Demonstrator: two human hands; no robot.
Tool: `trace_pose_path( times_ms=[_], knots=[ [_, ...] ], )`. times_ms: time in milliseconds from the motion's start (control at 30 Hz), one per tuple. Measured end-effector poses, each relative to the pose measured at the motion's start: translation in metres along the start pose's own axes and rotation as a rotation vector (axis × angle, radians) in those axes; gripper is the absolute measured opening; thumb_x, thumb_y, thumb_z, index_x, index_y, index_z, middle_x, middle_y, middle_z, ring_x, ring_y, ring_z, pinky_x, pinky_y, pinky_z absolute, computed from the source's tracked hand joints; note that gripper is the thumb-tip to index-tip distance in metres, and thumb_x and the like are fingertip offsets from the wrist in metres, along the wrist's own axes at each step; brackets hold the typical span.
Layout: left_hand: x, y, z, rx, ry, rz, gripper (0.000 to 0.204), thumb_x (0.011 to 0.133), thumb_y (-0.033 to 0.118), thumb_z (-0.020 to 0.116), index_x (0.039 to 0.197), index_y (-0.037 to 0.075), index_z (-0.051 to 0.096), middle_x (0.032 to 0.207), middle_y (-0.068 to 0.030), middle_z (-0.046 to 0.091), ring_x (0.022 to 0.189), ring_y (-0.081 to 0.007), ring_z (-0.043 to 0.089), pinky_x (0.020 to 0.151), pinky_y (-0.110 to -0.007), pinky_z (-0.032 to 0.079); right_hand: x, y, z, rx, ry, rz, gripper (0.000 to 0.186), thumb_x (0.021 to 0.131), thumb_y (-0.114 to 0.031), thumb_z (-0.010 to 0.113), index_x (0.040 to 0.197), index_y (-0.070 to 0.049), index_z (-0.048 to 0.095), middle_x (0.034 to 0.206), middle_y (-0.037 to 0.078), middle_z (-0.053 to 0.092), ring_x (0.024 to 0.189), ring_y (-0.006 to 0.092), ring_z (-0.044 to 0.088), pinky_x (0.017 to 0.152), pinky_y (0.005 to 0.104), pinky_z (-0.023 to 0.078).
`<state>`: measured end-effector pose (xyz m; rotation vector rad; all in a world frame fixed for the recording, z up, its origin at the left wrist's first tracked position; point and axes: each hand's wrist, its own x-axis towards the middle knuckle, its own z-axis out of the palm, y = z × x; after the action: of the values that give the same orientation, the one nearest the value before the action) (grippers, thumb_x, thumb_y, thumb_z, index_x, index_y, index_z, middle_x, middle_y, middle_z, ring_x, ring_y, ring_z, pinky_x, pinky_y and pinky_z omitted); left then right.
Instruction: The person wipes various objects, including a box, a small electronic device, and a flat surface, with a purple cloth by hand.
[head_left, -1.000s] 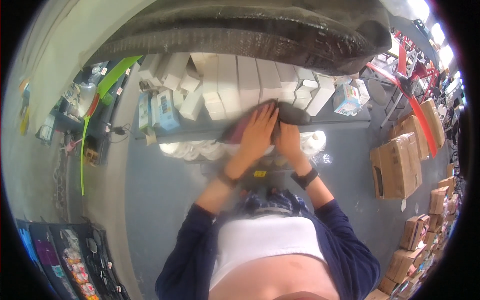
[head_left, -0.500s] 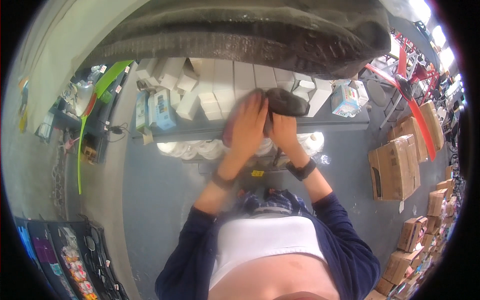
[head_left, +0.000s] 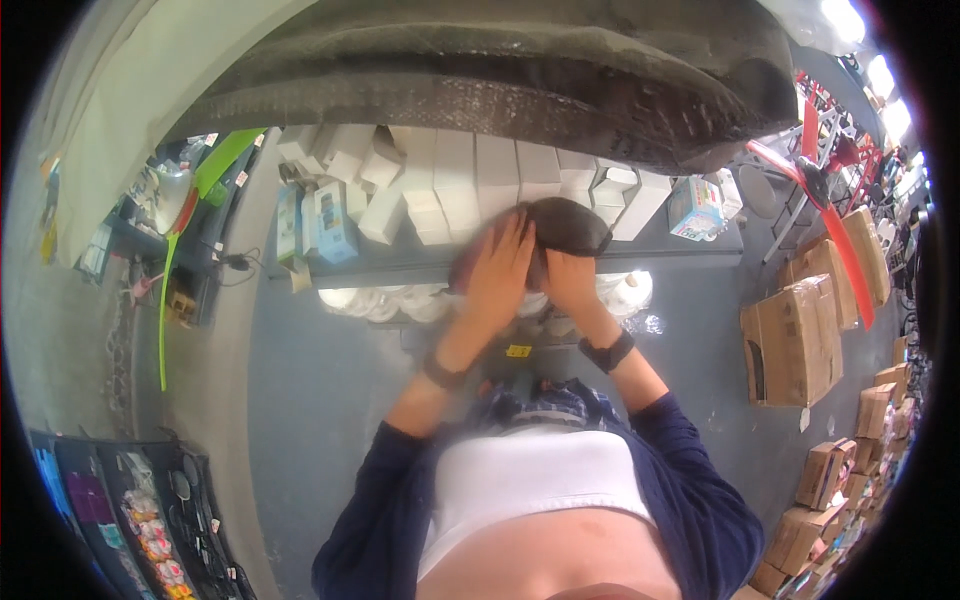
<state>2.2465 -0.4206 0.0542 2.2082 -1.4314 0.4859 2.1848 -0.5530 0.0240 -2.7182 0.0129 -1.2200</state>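
Head | left hand [head_left: 500, 268] laid on dark item [head_left: 572, 222], right hand [head_left: 570, 281] against it; clamping hidden, cannot tell | handling seemingly unfinished, item not set down | boxes [head_left: 455, 180] at 12 o'clock

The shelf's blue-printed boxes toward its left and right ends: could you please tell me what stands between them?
The head view shows white boxes between them, partly behind the dark held item.

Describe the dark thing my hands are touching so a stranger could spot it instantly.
Find the long grey shelf lined with white boxes. Before them, your left hand and right hand touch the dark item. Unlike the straight-edged boxes, it's rounded, blackish at right and reddish-purple at left.
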Motion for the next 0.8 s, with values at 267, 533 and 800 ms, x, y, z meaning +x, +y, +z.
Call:
trace_pose_path(
  times_ms=[267,533,800],
  knots=[
    [0.007,0.006,-0.007,-0.052,-0.017,-0.121,0.071,0.069,0.013,0.061,0.131,-0.003,0.032,0.133,-0.0233,0.035,0.128,-0.0352,0.029,0.105,-0.048,0.022,0.024,-0.009,-0.019,0.119,-0.339,0.202,0.048,0.067,-0.007,0.056,0.114,0.002,0.051,0.112,0.025,0.051,0.103,0.0416,0.049,0.089,0.0476,0.038],
    [0.011,0.024,-0.012,-0.058,-0.041,-0.022,0.070,0.070,0.014,0.060,0.131,-0.003,0.032,0.133,-0.0233,0.036,0.127,-0.0361,0.031,0.104,-0.050,0.022,0.005,-0.004,-0.027,0.098,-0.048,0.129,0.049,0.058,-0.005,0.058,0.105,0.005,0.052,0.109,0.027,0.052,0.110,0.0422,0.046,0.098,0.0447,0.034],
    [0.019,0.018,0.006,-0.059,0.083,0.025,0.079,0.064,0.016,0.066,0.132,-0.002,0.031,0.131,-0.0253,0.037,0.125,-0.0363,0.033,0.102,-0.050,0.023,0.044,0.004,-0.042,0.037,0.001,0.024,0.037,0.065,-0.001,0.052,0.100,0.010,0.051,0.107,0.025,0.053,0.110,0.0386,0.046,0.102,0.0455,0.031]
  ],
)
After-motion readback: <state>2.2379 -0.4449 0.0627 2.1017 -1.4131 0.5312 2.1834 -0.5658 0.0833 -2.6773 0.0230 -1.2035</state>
